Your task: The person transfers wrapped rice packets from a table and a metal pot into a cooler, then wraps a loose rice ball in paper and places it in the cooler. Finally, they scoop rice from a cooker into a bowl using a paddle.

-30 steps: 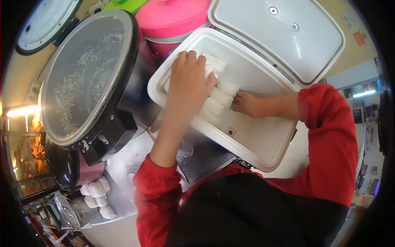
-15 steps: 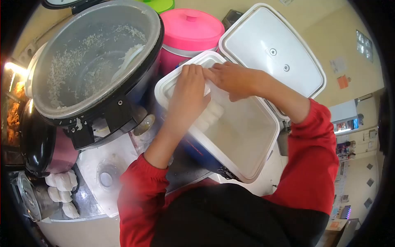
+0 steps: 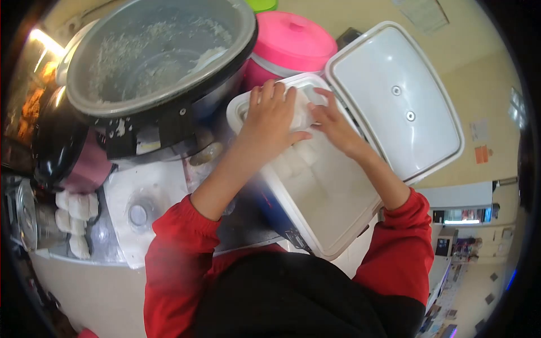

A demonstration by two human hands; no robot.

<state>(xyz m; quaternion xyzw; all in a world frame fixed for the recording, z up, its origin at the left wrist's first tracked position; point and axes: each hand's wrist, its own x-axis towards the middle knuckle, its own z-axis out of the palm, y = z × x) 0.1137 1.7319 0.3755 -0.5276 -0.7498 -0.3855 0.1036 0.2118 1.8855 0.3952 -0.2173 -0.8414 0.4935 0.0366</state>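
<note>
Over the near-left end of a blue-and-white cooler box [image 3: 352, 222], my hands are around a small white wrapped packet [image 3: 302, 111]. My left hand [image 3: 271, 119] curves over its left side, thumb pointing right. On the other side, my right hand [image 3: 333, 125] grips it with thumb and fingers. Its contents cannot be seen. Just below my left hand, several similar white packets [image 3: 293, 161] lie in a row along the cooler's inner wall, partly covered by that hand.
A large rice cooker pot [image 3: 163, 67] with rice stuck to its walls stands at left. Behind the cooler are a pink lidded container [image 3: 293, 42] and the cooler's raised lid [image 3: 400, 90]. White paper [image 3: 127, 186] and more wrapped packets [image 3: 76, 208] lie on the left counter.
My hands have moved apart, showing the white packet between them. My left fingers have spread somewhat. The whole view has shifted, with the cooker and cooler appearing further right.
</note>
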